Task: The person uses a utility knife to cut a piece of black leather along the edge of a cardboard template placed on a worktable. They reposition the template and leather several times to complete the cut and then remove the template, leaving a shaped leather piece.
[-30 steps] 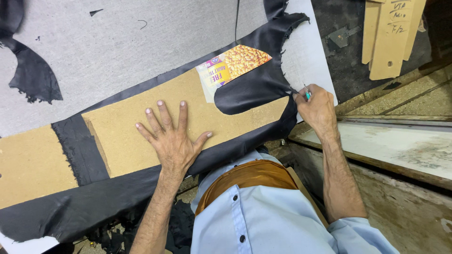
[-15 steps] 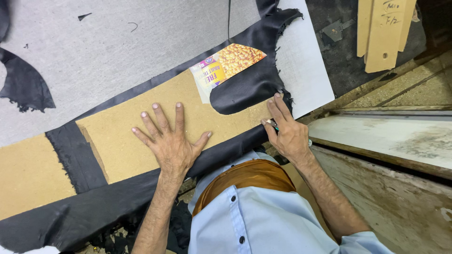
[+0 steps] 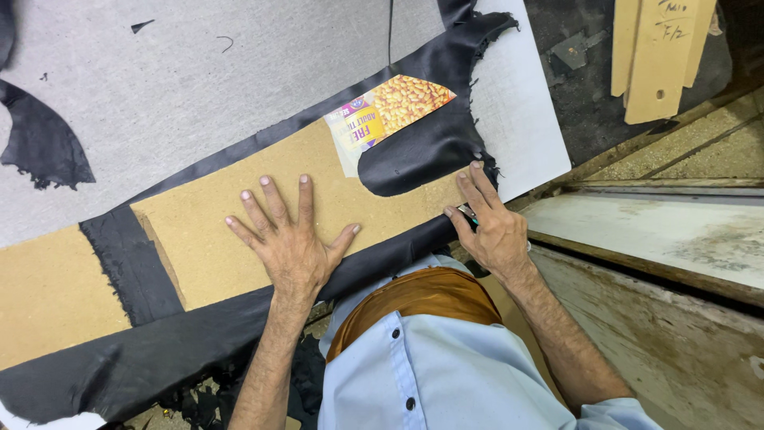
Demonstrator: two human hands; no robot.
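Currently left hand (image 3: 293, 247) lies flat, fingers spread, pinning the tan fibreboard pattern piece (image 3: 239, 231) onto black leather sheet (image 3: 422, 143). Right hand (image 3: 492, 227), at the pattern's right end, fingers curled around a small tool, barely visible. Risk: pattern could slide if pressure eases, spoiling the outline.

Right hand (image 3: 495, 227) slid down onto the cardboard pattern (image 3: 239, 231).

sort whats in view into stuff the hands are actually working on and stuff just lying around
In use:
- tan cardboard pattern, pressed flat by left hand
- black leather sheet beneath it
- small tool under right hand

Lying about:
- black leather scrap
- hanging wooden templates
- printed card piece
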